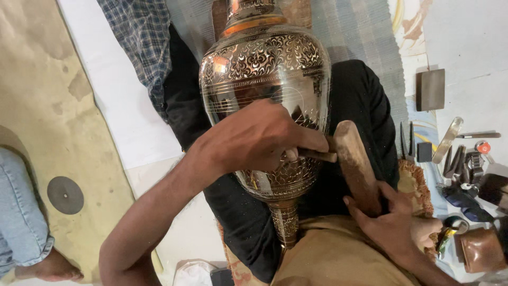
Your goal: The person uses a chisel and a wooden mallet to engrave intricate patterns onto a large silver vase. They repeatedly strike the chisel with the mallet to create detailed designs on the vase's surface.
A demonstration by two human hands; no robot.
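Here we are, looking down at a big engraved metal vase (264,69) lying across the lap, over black trousers (365,100), its narrow foot toward the viewer and its neck pointing away. The left hand (259,140) sits right on the belly of the vase, fingers curled tight around a slim chisel-like tool (316,155), tip pressed to the patterned band, though the exact contact spot is hidden behind the knuckles. The right hand (394,225) has its grip wrapped closed around the lower end of a wooden mallet (353,161), whose rounded head stands just beside the butt of the tool, touching it or very nearly.

By the look of it, this is the engraving step in full flow: a strike landing or about to land on the tool. Much of the body is already covered in scrollwork, while a smoother, shiny patch with fine scored lines shows near the shoulder. The next move, as I judge it, calls for a steady left hand holding the tool's angle and a short, measured tap, with the vase braced so it cannot roll.

Off to the right, on the floor, lie pliers (407,142), a flat grey block (431,89) and a scatter of small tools. At far left, another person's jeans-clad leg (21,212) and bare foot
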